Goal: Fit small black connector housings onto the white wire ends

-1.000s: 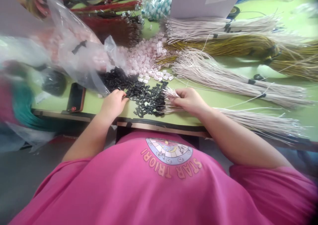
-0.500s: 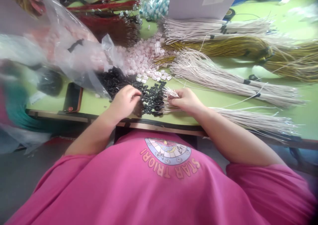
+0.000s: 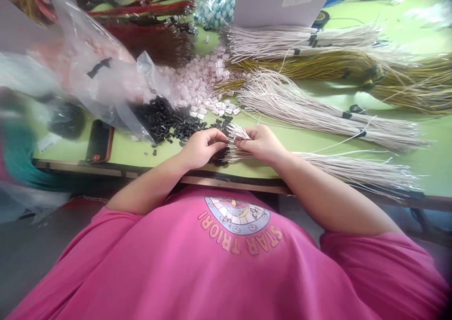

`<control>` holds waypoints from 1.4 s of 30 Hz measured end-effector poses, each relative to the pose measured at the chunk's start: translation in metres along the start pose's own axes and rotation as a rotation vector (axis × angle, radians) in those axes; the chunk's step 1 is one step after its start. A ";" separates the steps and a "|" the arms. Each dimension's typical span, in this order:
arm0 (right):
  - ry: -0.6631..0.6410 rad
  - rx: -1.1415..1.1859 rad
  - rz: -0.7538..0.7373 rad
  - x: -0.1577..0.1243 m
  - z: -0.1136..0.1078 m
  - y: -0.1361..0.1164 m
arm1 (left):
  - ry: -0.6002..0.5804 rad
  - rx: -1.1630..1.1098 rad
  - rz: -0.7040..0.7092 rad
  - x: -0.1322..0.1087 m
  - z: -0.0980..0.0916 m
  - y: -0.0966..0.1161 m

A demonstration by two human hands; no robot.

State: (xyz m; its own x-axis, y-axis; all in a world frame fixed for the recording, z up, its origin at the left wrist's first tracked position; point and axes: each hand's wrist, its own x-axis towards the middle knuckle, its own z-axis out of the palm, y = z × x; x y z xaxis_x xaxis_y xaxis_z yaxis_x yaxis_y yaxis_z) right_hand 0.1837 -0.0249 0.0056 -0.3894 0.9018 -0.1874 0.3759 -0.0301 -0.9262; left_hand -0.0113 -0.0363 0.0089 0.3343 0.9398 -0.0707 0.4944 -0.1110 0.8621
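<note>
My right hand (image 3: 263, 143) is closed round the ends of several white wires (image 3: 237, 131), whose tips fan out toward the left. Close beside those tips, my left hand (image 3: 205, 145) has its thumb and forefinger pinched together. Whatever sits in that pinch is too small to make out. Small black plastic connector housings (image 3: 158, 119) lie in a heap behind and to the left of my left hand, and more of them lie under the wire tips. The rest of a white wire bundle (image 3: 356, 169) stretches right along the table's front edge.
White connector housings (image 3: 201, 82) are piled beyond the black ones, by a clear plastic bag (image 3: 116, 84). Tied white wire bundles (image 3: 303, 103) and yellow wires (image 3: 332, 68) lie to the right. A phone (image 3: 100, 141) rests near the front edge (image 3: 226, 182); a pale box (image 3: 282, 2) stands behind.
My left hand has moved right, from the black housings to the wire tips. My right hand keeps its grip on the wires and has hardly moved.
</note>
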 end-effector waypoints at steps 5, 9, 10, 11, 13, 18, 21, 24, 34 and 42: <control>-0.001 -0.064 -0.021 0.001 0.000 0.001 | -0.006 -0.085 -0.059 0.004 0.009 -0.004; 0.007 -0.063 -0.027 0.000 0.001 0.000 | 0.027 -0.142 -0.066 0.007 0.014 -0.007; 0.005 -0.066 -0.027 0.000 0.001 0.000 | 0.037 -0.151 -0.060 0.007 0.014 -0.006; 0.003 -0.069 -0.028 0.000 0.001 0.000 | 0.044 -0.149 -0.051 0.007 0.014 -0.005; -0.004 -0.080 -0.028 0.000 0.001 0.000 | 0.044 -0.115 -0.021 0.006 0.014 -0.004; -0.032 -0.083 -0.011 0.000 0.002 0.001 | 0.003 -0.056 0.029 0.006 0.015 -0.004; -0.038 -0.067 -0.037 0.001 0.003 0.003 | -0.006 0.028 0.075 0.005 0.013 -0.005; 0.016 -0.037 -0.097 0.002 0.002 0.007 | -0.007 0.271 0.233 -0.004 0.001 -0.005; 0.059 0.092 0.027 0.002 -0.001 0.005 | 0.162 1.115 -0.486 -0.098 -0.078 -0.041; 0.016 0.052 -0.019 -0.001 0.001 0.000 | 0.264 0.955 -0.353 -0.087 -0.068 -0.069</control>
State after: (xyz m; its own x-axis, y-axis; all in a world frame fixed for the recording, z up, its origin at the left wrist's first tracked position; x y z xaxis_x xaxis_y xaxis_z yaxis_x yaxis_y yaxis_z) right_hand 0.1827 -0.0260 0.0054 -0.3820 0.9094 -0.1647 0.3244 -0.0350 -0.9453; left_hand -0.1288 -0.0885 -0.0106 -0.0807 0.9963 -0.0298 0.9952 0.0822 0.0522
